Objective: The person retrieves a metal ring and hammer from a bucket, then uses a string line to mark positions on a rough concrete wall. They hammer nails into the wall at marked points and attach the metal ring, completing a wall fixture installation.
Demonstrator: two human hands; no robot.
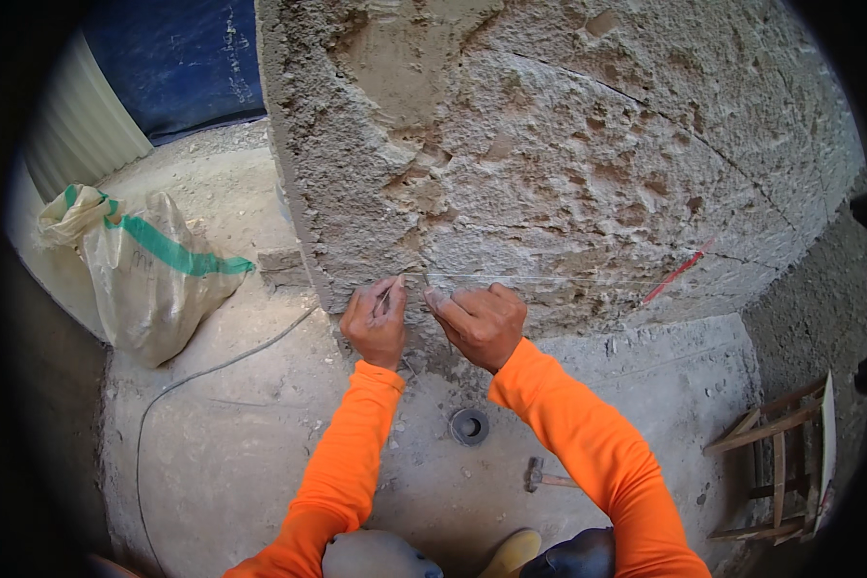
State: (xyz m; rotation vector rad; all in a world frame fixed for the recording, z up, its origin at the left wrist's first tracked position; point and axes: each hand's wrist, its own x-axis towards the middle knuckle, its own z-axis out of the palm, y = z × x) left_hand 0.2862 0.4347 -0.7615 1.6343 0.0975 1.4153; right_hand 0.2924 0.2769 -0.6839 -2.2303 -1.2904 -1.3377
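Observation:
A thin pale string (549, 278) runs nearly level across the rough, chipped wall (568, 154), low down. My left hand (375, 323) is closed in a pinch at the string's left end, close to the wall's left corner. Something thin and dark shows between its fingers. Just to the right, my right hand (482, 323) is closed, thumb and forefinger together beside a small nail-like point at the string. Its fingers hide whatever they grip. Dust coats the fingertips of both hands.
On the floor below lie a hammer (539, 476) and a short grey pipe ring (469, 427). A tied white sack (154, 279) stands at left, near a grey cable (212, 371). A wooden frame (780, 462) leans at right. A red mark (673, 277) slants across the wall.

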